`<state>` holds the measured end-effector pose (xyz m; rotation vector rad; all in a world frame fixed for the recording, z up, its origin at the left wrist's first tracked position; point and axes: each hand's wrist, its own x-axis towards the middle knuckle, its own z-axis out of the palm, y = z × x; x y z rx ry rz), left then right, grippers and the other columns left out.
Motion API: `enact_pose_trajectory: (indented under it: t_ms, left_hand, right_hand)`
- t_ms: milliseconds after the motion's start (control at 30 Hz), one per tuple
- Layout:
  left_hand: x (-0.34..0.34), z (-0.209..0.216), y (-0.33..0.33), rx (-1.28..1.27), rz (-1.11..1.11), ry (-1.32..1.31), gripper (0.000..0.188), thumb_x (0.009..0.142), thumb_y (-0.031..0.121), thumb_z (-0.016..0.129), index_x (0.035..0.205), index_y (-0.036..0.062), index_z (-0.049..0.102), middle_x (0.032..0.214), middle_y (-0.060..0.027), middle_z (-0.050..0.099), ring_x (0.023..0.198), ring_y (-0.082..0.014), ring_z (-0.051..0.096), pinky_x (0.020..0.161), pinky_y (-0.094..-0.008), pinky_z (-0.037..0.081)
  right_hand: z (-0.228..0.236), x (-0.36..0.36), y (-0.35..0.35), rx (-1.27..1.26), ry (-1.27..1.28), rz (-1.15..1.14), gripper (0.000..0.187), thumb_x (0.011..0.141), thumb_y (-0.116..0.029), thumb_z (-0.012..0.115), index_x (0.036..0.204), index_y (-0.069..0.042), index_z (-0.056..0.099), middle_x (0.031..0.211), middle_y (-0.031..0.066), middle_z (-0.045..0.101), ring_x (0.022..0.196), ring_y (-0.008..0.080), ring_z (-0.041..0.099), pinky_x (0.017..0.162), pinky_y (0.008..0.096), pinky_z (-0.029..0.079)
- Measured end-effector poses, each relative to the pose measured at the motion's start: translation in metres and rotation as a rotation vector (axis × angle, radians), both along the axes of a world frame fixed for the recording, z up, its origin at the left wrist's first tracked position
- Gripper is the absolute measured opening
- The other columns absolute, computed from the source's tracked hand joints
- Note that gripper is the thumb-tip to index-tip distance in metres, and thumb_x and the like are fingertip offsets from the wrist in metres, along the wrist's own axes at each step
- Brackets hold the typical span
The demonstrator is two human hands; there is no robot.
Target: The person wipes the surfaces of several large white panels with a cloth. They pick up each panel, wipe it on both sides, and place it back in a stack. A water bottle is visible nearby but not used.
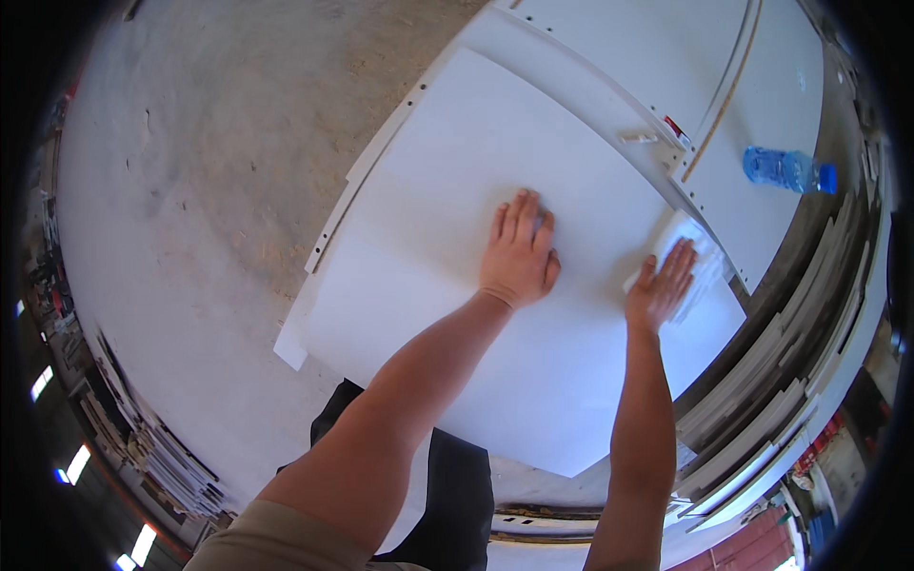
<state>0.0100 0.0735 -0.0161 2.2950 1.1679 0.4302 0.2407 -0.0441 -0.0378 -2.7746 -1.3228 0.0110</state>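
A large smooth white panel (419,276) lies flat in front of me. My left hand (519,249) rests open on the middle of it, palm down, with the fingers a little apart. Toward the panel's right edge, my right hand (661,285) holds a crumpled white cloth (703,257) pressed to the surface. The cloth sticks out beyond the fingers and looks slightly blurred; the palm hides part of it.
More white panels (657,48) with drilled edges lie beyond, bearing a blue-capped plastic bottle (788,170) and a small pale piece (638,139). Long stacked boards (771,371) stand at right. A dusty concrete floor (219,171) spreads at left.
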Motion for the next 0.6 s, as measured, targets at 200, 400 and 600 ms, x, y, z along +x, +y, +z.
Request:
enact_pose_trajectory:
  t_ms: [200,400,600]
  left_hand:
    - [-0.116,0.006,0.024,0.01,0.131,-0.205,0.051,0.068,0.002,0.063,0.117,0.0024,0.052,0.135,-0.0236,0.046,0.126,-0.0442,0.045,0.105,-0.0585,0.034]
    - [-0.2,0.01,0.005,-0.063,0.088,0.06,0.047,0.075,0.014,0.06,0.121,0.0048,0.057,0.142,-0.0155,0.048,0.135,-0.034,0.044,0.109,-0.0531,0.034]
    - [-0.196,0.014,0.011,-0.037,0.106,0.037,0.042,0.076,0.017,0.058,0.117,0.0064,0.062,0.137,-0.0126,0.053,0.131,-0.0289,0.05,0.107,-0.0473,0.038]
  right_hand:
    - [0.016,-0.136,0.106,-0.057,0.158,0.373,0.07,0.094,-0.033,0.054,0.154,-0.005,0.03,0.163,0.0127,0.02,0.151,0.0331,0.014,0.121,0.0519,0.01]
    - [0.023,-0.225,0.23,-0.018,0.176,0.533,0.069,0.093,-0.036,0.052,0.152,-0.006,0.032,0.161,0.0122,0.023,0.149,0.033,0.019,0.119,0.053,0.015]
    - [0.013,-0.232,0.311,0.051,0.089,0.345,0.07,0.095,-0.037,0.05,0.151,-0.001,0.031,0.159,0.0157,0.026,0.148,0.0339,0.02,0.119,0.0524,0.014]
